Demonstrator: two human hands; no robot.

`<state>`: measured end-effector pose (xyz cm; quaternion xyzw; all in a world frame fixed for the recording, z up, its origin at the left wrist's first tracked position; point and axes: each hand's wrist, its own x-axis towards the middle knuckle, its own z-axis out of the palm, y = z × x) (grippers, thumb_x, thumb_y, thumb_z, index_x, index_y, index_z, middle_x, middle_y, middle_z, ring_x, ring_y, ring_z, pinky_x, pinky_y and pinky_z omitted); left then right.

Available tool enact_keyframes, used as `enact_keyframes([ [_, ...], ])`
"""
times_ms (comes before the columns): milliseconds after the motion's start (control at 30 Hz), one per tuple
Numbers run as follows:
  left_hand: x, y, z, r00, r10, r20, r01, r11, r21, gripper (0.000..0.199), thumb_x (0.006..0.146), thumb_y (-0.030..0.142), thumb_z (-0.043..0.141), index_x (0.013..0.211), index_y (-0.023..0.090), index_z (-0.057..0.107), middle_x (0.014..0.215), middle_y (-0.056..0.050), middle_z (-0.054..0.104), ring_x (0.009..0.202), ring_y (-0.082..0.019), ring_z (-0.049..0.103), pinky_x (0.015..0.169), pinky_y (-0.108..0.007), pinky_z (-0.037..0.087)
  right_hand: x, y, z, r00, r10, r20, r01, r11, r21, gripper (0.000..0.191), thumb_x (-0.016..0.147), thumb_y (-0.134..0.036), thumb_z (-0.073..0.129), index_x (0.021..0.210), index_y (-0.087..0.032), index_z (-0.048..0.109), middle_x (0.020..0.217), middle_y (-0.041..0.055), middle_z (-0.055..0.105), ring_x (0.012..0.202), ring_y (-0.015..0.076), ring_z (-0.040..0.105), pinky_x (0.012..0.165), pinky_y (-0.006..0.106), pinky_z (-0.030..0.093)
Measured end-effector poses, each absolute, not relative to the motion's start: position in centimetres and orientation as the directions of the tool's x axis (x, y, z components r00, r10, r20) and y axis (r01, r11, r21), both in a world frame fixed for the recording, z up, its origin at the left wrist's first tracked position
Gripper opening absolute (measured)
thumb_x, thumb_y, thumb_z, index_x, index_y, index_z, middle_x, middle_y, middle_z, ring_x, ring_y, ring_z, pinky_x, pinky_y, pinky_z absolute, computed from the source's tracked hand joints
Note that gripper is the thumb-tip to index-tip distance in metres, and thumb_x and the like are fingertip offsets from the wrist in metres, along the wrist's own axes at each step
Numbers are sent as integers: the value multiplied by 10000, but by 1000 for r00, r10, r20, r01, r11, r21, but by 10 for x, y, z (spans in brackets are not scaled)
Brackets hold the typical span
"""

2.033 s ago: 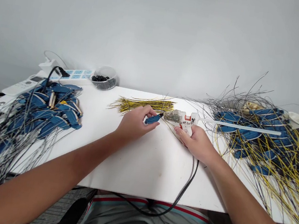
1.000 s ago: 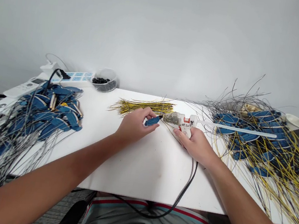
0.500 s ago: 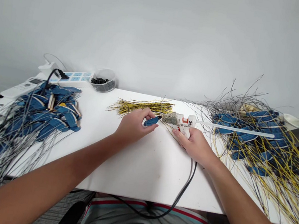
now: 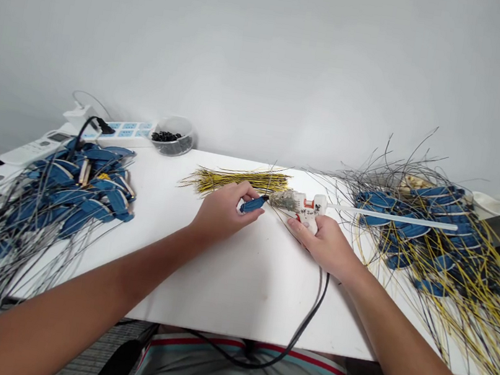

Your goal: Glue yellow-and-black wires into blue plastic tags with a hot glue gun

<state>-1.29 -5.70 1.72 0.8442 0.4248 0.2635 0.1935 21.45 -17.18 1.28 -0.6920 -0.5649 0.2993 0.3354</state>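
Observation:
Between thumb and fingers, my left hand [image 4: 227, 208] pinches a small blue wired part [image 4: 253, 204] with a dark end. My right hand [image 4: 324, 239] is wrapped round the handle of a white hot glue gun [image 4: 308, 212]. Its crusted nozzle points left and meets the dark end of the blue part; whether they touch I cannot tell. A long white glue stick [image 4: 396, 217] juts out of the gun's back to the right. Behind my left hand lies a bundle of yellow and black wires [image 4: 241, 180].
Blue parts with grey wires [image 4: 96, 208] are heaped at the left, beside a white power strip [image 4: 129, 130]. A clear round tub [image 4: 176, 142] holds small black pieces. More blue parts with yellow and black wires [image 4: 449, 236] pile up at the right. The gun's black cord [image 4: 305, 321] hangs over the table edge.
Almost nothing differs. Both hands keep their grip, with the nozzle still at the dark end of the blue part; the view has shifted very slightly.

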Motion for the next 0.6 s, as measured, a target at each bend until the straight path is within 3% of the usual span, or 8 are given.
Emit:
enact_keyframes([
  [333, -13, -57, 17, 498, 816, 292, 612, -570, 549, 277, 851, 450, 710, 1027, 239, 678, 987, 31, 725, 851, -117, 614, 739, -247, 409, 212, -173, 12, 196, 979, -51, 549, -152, -822, 504, 926, -649, 630, 770, -170, 643, 626, 5, 567, 554, 143, 462, 524, 273, 320],
  [600, -13, -55, 16, 492, 820, 293, 599, -563, 569, 276, 834, 434, 727, 1025, 241, 678, 1003, 30, 733, 851, -119, 617, 740, -249, 419, 218, -168, 11, 469, 883, 19, 483, -238, -843, 609, 855, -755, 635, 754, -155, 668, 647, 54, 643, 587, 173, 546, 561, 290, 390],
])
